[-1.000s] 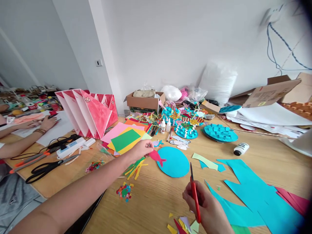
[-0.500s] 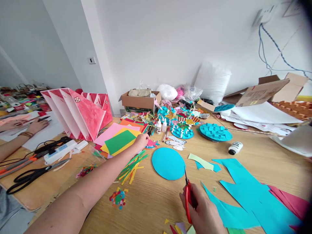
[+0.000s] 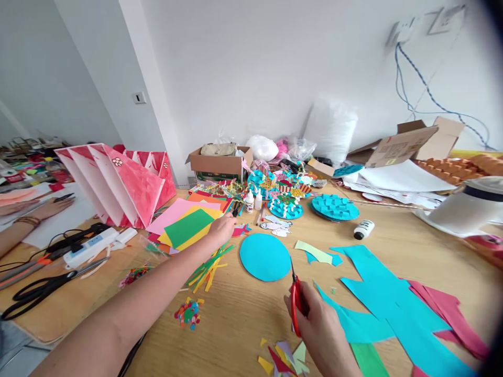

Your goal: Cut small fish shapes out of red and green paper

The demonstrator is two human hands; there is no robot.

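Note:
My right hand (image 3: 320, 322) grips red-handled scissors (image 3: 295, 306) at the near middle of the table. Their dark blades point away from me, tips close to the right edge of a blue paper disc (image 3: 265, 256). Stretched forward past green and yellow paper strips (image 3: 212, 267), my left hand (image 3: 222, 230) has its fingers curled together beside some black pens (image 3: 236, 208). Whatever lies between those fingers is hidden. Under and beside that hand are stacked coloured sheets (image 3: 188, 229) and a small pink paper fish (image 3: 241, 230). White fish cutouts (image 3: 277, 225) lie just beyond the disc.
Blue paper offcuts (image 3: 377, 293) spread to the right, near a white glue bottle (image 3: 363, 229). Black-handled scissors (image 3: 43, 290) and a power strip (image 3: 92, 246) lie left. Another person's hand (image 3: 55, 206) rests beyond them. Finished blue discs (image 3: 334, 207) and a cardboard box (image 3: 220, 165) stand at the back.
The view has turned slightly to the right, so everything sits further left. Both hands keep nearly the same places over the table, the right still with the scissors.

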